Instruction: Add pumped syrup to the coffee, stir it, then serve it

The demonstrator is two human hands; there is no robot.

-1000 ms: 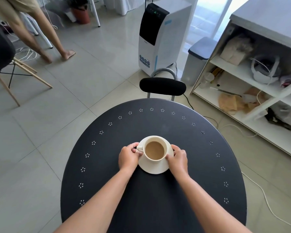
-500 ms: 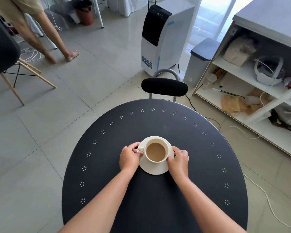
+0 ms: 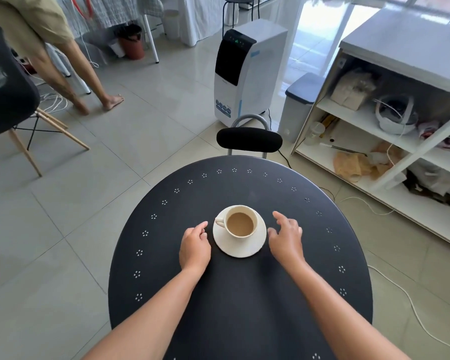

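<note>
A cream cup (image 3: 240, 223) full of milky coffee stands on a cream saucer (image 3: 255, 246) near the middle of a round black table (image 3: 218, 294). The cup's handle points left. My left hand (image 3: 195, 245) rests on the table just left of the saucer, fingers loosely curled, holding nothing. My right hand (image 3: 286, 236) hovers just right of the saucer with its fingers spread, a small gap between it and the rim. No syrup pump or spoon is in view.
A black-backed chair (image 3: 249, 139) stands at the table's far edge. Behind it are a white air cooler (image 3: 247, 71) and a grey bin (image 3: 300, 105). An open white shelf unit (image 3: 390, 131) fills the right. A person's legs (image 3: 89, 81) and a dark chair (image 3: 8, 105) are at far left.
Both hands have let go of the saucer and drawn a little outward. The cup and saucer stay in place on the table.
</note>
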